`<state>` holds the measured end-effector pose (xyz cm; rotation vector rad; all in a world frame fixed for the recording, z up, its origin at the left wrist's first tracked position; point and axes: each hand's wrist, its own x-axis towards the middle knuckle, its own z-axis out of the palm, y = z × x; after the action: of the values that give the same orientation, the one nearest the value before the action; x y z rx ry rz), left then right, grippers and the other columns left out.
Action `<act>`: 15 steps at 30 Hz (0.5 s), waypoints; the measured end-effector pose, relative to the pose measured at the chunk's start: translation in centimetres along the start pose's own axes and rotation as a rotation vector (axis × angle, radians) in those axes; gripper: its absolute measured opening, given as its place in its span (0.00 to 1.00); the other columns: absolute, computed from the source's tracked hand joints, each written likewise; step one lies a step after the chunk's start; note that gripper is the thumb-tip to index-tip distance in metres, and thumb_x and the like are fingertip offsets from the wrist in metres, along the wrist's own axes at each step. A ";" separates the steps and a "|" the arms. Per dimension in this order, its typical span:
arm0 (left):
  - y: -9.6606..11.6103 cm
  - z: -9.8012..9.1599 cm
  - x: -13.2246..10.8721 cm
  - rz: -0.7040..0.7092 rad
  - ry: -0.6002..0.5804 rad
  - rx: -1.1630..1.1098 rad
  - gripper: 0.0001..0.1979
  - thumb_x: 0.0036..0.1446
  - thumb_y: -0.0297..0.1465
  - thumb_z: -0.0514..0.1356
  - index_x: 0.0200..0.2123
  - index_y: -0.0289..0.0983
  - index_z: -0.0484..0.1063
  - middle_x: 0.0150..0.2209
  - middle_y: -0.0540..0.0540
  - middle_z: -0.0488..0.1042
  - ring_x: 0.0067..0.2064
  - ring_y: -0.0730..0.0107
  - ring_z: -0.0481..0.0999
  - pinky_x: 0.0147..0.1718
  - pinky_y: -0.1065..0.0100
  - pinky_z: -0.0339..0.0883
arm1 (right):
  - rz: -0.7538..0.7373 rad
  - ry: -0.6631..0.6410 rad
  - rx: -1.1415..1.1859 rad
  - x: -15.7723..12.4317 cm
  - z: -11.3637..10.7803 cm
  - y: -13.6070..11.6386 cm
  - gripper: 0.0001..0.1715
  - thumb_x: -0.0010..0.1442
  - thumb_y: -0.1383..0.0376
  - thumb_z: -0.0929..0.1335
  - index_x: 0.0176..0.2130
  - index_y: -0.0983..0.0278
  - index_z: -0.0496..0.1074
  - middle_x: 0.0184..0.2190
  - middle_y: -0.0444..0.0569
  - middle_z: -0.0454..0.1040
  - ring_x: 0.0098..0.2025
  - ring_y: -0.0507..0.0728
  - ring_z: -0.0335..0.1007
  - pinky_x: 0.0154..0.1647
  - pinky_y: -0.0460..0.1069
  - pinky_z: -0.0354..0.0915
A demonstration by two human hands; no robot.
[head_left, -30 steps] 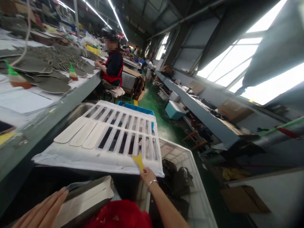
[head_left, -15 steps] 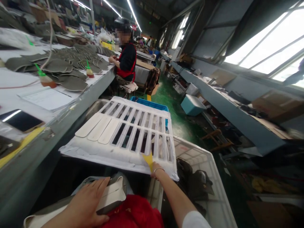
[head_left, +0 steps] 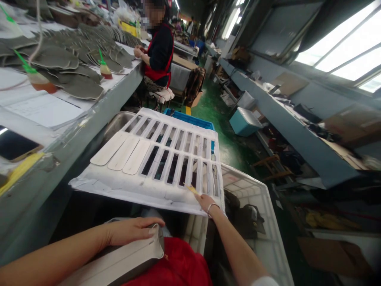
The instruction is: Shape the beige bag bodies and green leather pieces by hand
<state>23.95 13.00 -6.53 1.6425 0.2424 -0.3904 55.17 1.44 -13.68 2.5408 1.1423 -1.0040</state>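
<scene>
The long workbench [head_left: 80, 135] fills the left of the frame, and the white slotted rack [head_left: 160, 192] reaches across the centre beside it, probably placed there to be within arm's reach. Right of the rack, a white plastic crate [head_left: 269, 238] with dark pieces inside stands low on the right. At bottom centre-left, a cream-faced folded panel [head_left: 127, 256] lies slanted beside a red cloth [head_left: 184, 260], which seems to cushion it. The left hand [head_left: 133, 230] lies over the panel's upper edge, fingers stretched close together, likely to steady it; whether it pinches or merely rests, I cannot tell. Three cream strips [head_left: 108, 149] lie side by side at the rack's left, flat and apparently spaced for easy lifting. Right of centre, the right hand [head_left: 206, 202] pinches a small yellow scraper [head_left: 192, 189] near its end, leaving its tip free over the rack.
</scene>
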 end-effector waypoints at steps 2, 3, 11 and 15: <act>-0.3 -0.3 0.4 0.015 -0.018 -0.049 0.27 0.60 0.49 0.40 0.54 0.42 0.62 0.52 0.49 0.68 0.52 0.62 0.65 0.54 0.66 0.53 | -0.029 -0.021 -0.017 -1.8 0.0 1.5 0.28 0.65 0.52 0.54 0.39 0.69 0.71 0.36 0.53 0.74 0.40 0.55 0.69 0.39 0.47 0.63; -0.5 -0.3 0.5 -0.003 -0.023 -0.072 0.28 0.60 0.49 0.37 0.52 0.43 0.64 0.50 0.49 0.69 0.50 0.63 0.67 0.53 0.67 0.54 | -0.041 -0.038 -0.030 -2.6 0.0 2.3 0.28 0.65 0.52 0.54 0.38 0.68 0.72 0.35 0.51 0.74 0.39 0.55 0.69 0.38 0.46 0.62; -1.7 -0.3 0.8 -0.150 0.010 -0.232 0.31 0.58 0.52 0.34 0.45 0.45 0.70 0.40 0.52 0.74 0.44 0.63 0.70 0.48 0.66 0.57 | -0.007 -0.215 -0.252 -1.3 -0.8 0.9 0.21 0.48 0.58 0.72 0.38 0.69 0.72 0.37 0.55 0.74 0.39 0.60 0.69 0.39 0.52 0.64; -1.4 -0.2 0.7 -0.191 0.061 -0.277 0.33 0.57 0.54 0.34 0.43 0.45 0.72 0.38 0.52 0.74 0.42 0.63 0.70 0.46 0.66 0.59 | 0.034 -0.297 -0.298 0.2 -1.3 -2.5 0.14 0.48 0.69 0.72 0.37 0.70 0.71 0.36 0.52 0.73 0.38 0.58 0.70 0.41 0.56 0.65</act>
<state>24.08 13.30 -8.05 1.3636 0.4805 -0.4306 54.13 3.83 -12.61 2.0920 1.0682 -1.0683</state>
